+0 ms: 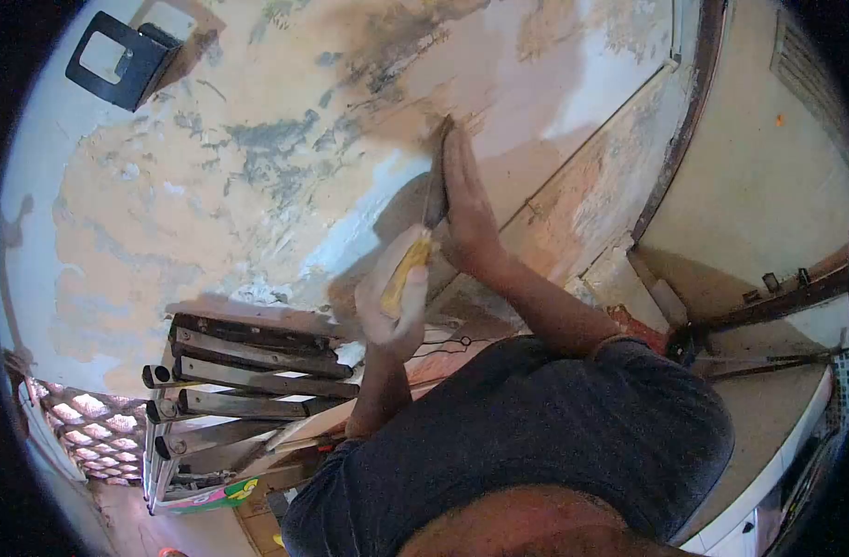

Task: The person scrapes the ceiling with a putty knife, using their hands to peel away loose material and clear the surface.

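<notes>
My left hand (392, 302), whitened with dust or a glove, is closed around the yellow handle of a scraper (406, 269). Its dark blade (436, 176) lies edge-on against a peeling wall (257, 186) with patches of grey, tan and white. Stretched out flat, fingers together, my right hand (466, 200) presses along the right side of the blade near its tip. Both forearms reach up from my dark shirt at the bottom of the view.
A metal ladder (248, 371) leans below the hands at the left. A black bracket (123, 60) is fixed to the wall at the upper left. A dark curved frame (684, 121) borders the wall at the right. Patterned lattice blocks (81, 418) show at the lower left.
</notes>
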Demonstrator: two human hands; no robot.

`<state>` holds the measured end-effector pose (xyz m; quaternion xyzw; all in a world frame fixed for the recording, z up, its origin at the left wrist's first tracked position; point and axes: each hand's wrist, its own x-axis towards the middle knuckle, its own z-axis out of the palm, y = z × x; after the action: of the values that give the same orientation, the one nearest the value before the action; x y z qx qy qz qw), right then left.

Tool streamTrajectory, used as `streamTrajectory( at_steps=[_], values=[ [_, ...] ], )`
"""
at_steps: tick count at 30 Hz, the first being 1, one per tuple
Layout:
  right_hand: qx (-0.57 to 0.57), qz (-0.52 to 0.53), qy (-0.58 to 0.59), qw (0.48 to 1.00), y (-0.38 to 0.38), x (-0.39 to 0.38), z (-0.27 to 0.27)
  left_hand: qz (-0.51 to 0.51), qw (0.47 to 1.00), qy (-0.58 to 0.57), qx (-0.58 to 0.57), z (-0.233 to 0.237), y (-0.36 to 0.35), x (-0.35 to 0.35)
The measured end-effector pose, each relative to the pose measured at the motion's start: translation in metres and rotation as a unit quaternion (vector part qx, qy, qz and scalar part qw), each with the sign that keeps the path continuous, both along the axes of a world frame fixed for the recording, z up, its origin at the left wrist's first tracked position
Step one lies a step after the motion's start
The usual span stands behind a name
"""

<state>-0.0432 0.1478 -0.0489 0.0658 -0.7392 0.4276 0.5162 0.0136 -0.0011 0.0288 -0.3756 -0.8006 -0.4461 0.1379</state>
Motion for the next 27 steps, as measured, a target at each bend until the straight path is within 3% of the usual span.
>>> streamTrajectory(
  at_steps=[2,6,9,11,12,15,16,17,19,23,25,27],
  values=[
    [-0.023,-0.001,-0.007,1.000,0.007,0.002,0.005,0.005,0.998,0.059,-0.032,-0.006,0.004,-0.010],
    [-0.024,0.008,-0.013,1.000,0.002,0.006,0.005,0.012,0.998,0.027,-0.052,-0.005,-0.007,-0.006],
    [0.026,-0.006,-0.056,0.998,-0.001,0.001,-0.005,-0.035,0.998,-0.015,0.048,-0.008,-0.012,-0.006],
    [-0.014,0.002,-0.010,1.000,0.007,-0.005,-0.008,-0.003,0.999,-0.045,-0.001,-0.008,-0.001,-0.006],
    [-0.019,-0.004,-0.007,1.000,0.013,-0.002,-0.001,-0.070,0.997,0.029,0.016,-0.019,0.007,-0.024],
    [-0.009,-0.011,-0.019,1.000,0.022,-0.002,-0.002,-0.027,0.999,-0.025,-0.039,-0.007,0.012,-0.014],
    [-0.007,-0.013,-0.016,1.000,0.018,0.000,-0.001,-0.052,0.997,0.048,0.017,-0.028,0.001,-0.022],
    [-0.013,0.002,-0.024,1.000,0.006,0.004,-0.002,-0.054,0.997,0.051,0.018,-0.027,-0.007,-0.017],
    [-0.022,0.015,-0.028,0.999,0.003,0.000,-0.004,-0.049,0.995,-0.072,0.041,-0.024,-0.020,-0.010],
    [-0.032,0.022,-0.056,0.998,0.013,-0.007,-0.012,-0.027,0.999,-0.020,0.030,-0.058,-0.010,-0.029],
    [-0.064,0.028,-0.039,0.997,0.020,0.001,0.000,-0.073,0.996,0.032,0.032,-0.023,0.009,-0.018],
    [-0.057,0.031,-0.030,0.997,0.015,0.006,-0.002,-0.009,0.998,0.038,-0.043,-0.012,-0.001,-0.004]
  ],
)
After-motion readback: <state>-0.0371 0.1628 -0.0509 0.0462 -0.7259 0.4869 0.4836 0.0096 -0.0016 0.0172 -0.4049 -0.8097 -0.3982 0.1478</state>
